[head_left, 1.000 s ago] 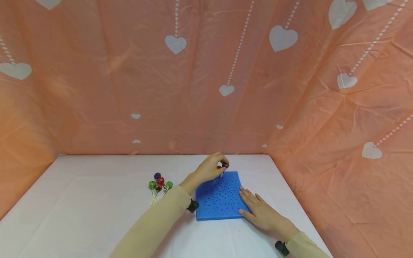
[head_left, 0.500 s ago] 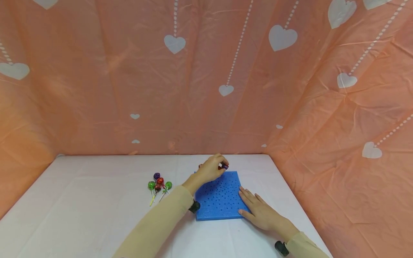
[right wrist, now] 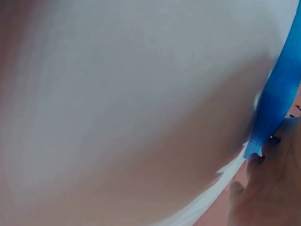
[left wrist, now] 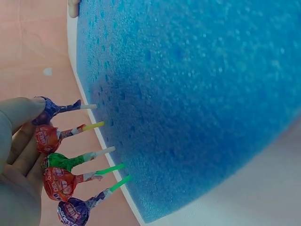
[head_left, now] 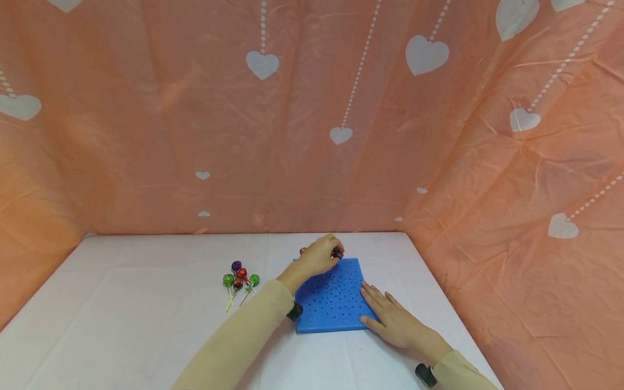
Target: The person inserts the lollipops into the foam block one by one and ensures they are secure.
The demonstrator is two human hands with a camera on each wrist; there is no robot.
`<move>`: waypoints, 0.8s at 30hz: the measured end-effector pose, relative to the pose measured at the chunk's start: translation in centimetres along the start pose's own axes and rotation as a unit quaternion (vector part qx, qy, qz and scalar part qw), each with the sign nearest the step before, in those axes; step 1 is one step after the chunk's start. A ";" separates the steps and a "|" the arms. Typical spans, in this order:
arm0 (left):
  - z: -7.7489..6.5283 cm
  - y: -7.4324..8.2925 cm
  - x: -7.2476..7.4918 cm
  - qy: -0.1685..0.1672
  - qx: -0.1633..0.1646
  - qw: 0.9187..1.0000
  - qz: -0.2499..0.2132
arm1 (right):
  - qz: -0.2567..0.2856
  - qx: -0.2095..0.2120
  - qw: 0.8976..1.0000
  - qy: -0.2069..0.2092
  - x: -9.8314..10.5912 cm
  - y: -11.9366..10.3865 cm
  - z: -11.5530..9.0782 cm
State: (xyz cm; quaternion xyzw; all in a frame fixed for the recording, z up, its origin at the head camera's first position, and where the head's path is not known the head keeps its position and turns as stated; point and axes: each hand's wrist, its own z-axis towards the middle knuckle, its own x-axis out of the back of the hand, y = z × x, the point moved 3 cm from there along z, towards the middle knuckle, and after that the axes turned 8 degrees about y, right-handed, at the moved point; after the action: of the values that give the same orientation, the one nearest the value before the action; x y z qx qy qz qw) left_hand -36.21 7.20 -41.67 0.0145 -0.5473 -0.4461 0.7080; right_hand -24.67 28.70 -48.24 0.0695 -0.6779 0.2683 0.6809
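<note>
Near the far edge of a blue foam board with many small holes, my left hand pinches a purple-wrapped lollipop by its candy head. Its white stick meets the foam. Beside it in the left wrist view, a red lollipop, a green lollipop, an orange-red lollipop and another purple lollipop stand in a row along that edge, sticks in the foam. In the head view the left hand mostly hides the row. My right hand rests on the board's right edge, fingers straight.
On the white table, left of the board, lies a loose bunch: a purple lollipop, a red lollipop, a green lollipop and others. An orange curtain with white hearts closes off the back and sides.
The left hand has moved slightly down, and the purple lollipop in its fingers sits lower toward the foam. The right hand and the board have stayed put.
</note>
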 end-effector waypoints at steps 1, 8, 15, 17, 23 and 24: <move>0.0 0.0 0.0 -0.001 0.001 1.000 0.002 | -0.001 -0.001 1.000 0.000 0.0 0.0 0.0; -0.1 0.0 0.1 -0.010 0.009 1.000 0.005 | 0.006 -0.003 1.000 -0.002 0.1 0.0 0.0; -0.3 0.1 0.4 0.003 -0.009 1.000 0.009 | 0.001 -0.001 1.000 0.001 0.0 0.0 0.0; -0.3 0.2 0.5 0.004 -0.006 1.000 0.008 | 0.001 -0.002 1.000 -0.001 -0.1 -0.1 0.0; -0.6 0.6 1.2 0.020 -0.005 1.000 0.003 | 0.002 -0.013 1.000 -0.009 0.1 -0.2 0.0; -0.6 0.7 1.4 0.024 -0.006 1.000 0.000 | 0.003 -0.014 1.000 -0.010 0.1 -0.2 0.0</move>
State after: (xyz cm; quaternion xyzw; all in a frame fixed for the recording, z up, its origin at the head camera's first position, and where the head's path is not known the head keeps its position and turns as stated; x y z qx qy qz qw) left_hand -35.30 6.41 -40.53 0.0215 -0.5274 -0.4489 0.7211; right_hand -24.60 28.57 -48.05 0.0611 -0.6883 0.2602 0.6744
